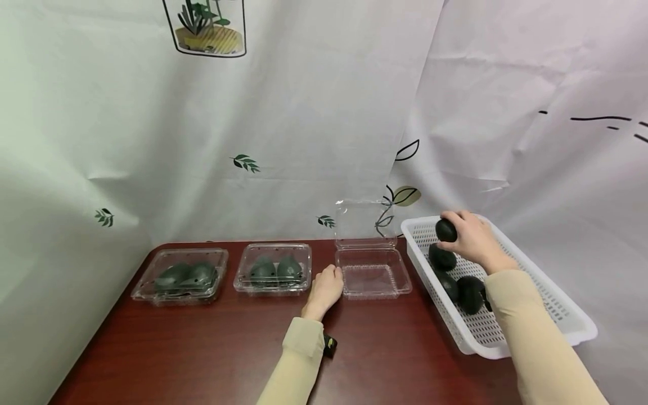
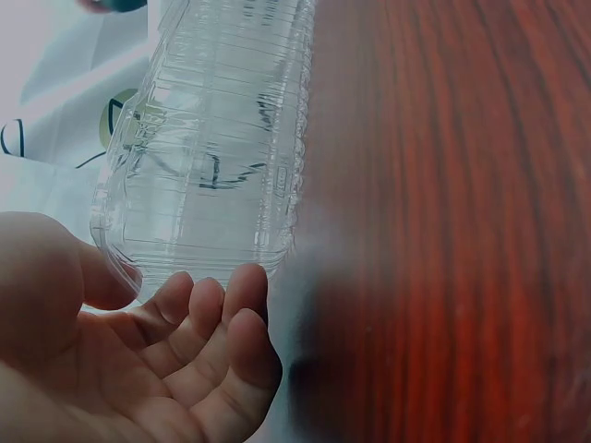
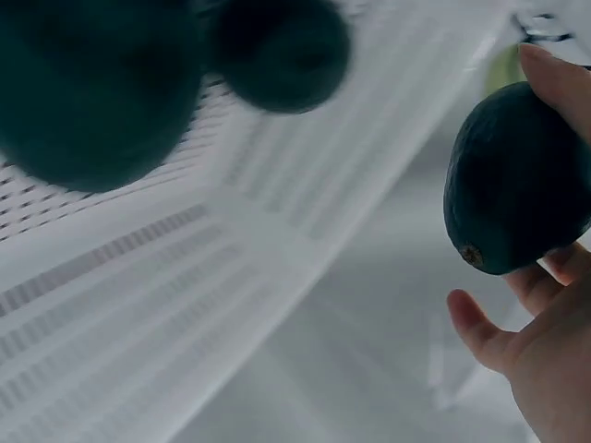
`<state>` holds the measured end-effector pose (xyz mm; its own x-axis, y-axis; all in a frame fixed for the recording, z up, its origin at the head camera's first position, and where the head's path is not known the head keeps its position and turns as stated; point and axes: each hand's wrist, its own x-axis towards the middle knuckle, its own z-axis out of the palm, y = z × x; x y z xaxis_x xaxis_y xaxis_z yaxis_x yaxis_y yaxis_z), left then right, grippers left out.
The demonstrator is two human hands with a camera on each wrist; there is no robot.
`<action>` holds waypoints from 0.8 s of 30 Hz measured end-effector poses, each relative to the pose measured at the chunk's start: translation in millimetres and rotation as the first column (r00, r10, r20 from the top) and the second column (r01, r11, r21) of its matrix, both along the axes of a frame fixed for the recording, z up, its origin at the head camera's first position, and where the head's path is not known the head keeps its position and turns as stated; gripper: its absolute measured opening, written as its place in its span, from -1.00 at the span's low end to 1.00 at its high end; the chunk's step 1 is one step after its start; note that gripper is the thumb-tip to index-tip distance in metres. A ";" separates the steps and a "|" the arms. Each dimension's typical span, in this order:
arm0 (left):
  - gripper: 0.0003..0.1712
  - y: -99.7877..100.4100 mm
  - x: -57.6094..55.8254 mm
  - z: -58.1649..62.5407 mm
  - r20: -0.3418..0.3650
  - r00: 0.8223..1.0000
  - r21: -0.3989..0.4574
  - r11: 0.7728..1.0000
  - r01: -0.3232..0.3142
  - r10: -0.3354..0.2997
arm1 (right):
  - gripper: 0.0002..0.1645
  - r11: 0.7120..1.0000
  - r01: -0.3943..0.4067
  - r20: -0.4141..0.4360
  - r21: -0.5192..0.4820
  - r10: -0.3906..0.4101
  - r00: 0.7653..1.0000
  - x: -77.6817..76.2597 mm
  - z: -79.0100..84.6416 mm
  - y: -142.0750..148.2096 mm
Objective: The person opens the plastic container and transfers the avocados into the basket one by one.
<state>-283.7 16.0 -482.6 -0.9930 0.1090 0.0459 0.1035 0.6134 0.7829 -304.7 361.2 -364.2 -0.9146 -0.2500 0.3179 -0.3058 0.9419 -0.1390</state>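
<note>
In the head view my right hand [image 1: 473, 239] holds a dark avocado [image 1: 446, 230] over the far end of a white plastic basket [image 1: 572, 320]. The right wrist view shows this avocado [image 3: 512, 185] between thumb and fingers, its stem end showing. Several more avocados [image 1: 471, 294] lie in the basket. My left hand [image 1: 325, 286] grips the left edge of an open clear clamshell container [image 1: 373, 281], whose lid [image 1: 365, 225] stands up at the back. Up close, the left thumb is at the container's rim [image 2: 125, 268] and curled fingers are against its side.
Two closed clear containers, one at far left [image 1: 179, 298] and one in the middle [image 1: 273, 289], each hold two avocados. They stand on a reddish-brown table [image 1: 212, 349]. A white printed curtain [image 1: 304, 112] hangs right behind the table.
</note>
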 end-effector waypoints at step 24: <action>-0.68 0.8 0.3 1.1 -0.007 1.000 -0.006 1.000 0.007 -0.007 | -0.15 0.994 0.109 0.361 0.004 -0.103 0.927 -14.3 -42.2 59.4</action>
<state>-283.4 16.8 -481.5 -0.9918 0.1165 0.0524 0.1137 0.6174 0.7784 -319.0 420.6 -406.4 -0.9891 -0.1428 -0.0347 -0.1307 0.9629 -0.2361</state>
